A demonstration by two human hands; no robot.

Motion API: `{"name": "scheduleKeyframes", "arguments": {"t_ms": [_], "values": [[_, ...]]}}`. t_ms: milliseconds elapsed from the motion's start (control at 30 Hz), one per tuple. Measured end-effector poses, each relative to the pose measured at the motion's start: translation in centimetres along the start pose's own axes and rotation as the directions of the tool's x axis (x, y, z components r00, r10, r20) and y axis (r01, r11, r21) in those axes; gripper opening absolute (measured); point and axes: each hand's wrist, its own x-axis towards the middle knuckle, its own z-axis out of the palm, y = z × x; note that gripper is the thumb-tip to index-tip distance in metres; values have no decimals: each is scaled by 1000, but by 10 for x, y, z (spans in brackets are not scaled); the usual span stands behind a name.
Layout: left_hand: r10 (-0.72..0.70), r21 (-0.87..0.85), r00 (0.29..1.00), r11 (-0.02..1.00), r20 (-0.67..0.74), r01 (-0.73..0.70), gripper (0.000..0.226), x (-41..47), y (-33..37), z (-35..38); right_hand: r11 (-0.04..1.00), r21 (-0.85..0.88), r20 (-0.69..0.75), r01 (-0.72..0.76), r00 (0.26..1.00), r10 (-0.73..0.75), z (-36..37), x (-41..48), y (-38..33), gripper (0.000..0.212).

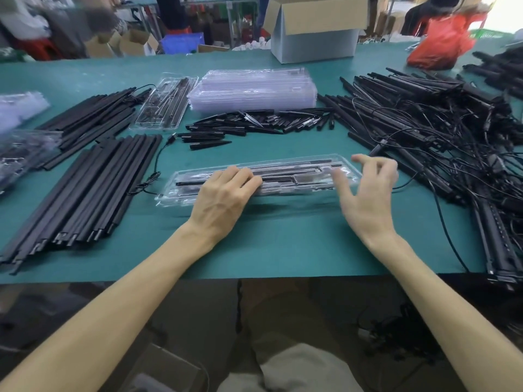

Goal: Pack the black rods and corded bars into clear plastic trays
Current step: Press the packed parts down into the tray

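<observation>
Under left fingers: clear tray (181,196), lengthwise across green table (283,244), black rods (285,171) lying in its slots
Left hand (223,193): palm down, fingers near flat, pressing on tray's left half, gripping nothing
Right hand (368,188): blurred, fingers spread and loosely bent, over tray's right end, nothing held; touching tray or not, cannot tell
Beyond fingertips: loose short black pieces (254,123), then stack of empty trays (252,89) behind them
Left of left fingers: pile of long black bars (85,188); thin cord (154,171) between pile and tray
Right of right fingers: tangle of corded bars (438,128), near
Far-left beyond fingertips: second filled tray (164,103)
</observation>
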Motion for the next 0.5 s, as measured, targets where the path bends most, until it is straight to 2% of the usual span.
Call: {"name": "scheduleKeyframes", "arguments": {"t_ms": [67, 167, 300, 433, 500], "values": [[-7, 3, 1000, 1000, -17, 7, 27, 5, -3, -1, 930, -294, -4, 218, 973, -230, 3, -8, -9, 53], [6, 23, 1000, 1000, -27, -6, 21, 7, -8, -1, 756, -568, 99, 326, 939, -331, 7, -15, -14, 51], [86, 33, 996, 996, 14, -86, 22, -3, -4, 2, 647, -603, 124, 467, 856, -503, 20, -19, -25, 36], [110, 52, 992, 993, -59, -107, 24, 1, -1, 2, 530, -576, 200, 622, 737, -646, 43, -21, -42, 26], [128, 80, 988, 989, -83, -121, 21, 3, 2, 3, 503, -544, 185, 672, 681, -709, 51, -14, -51, 18]]}}
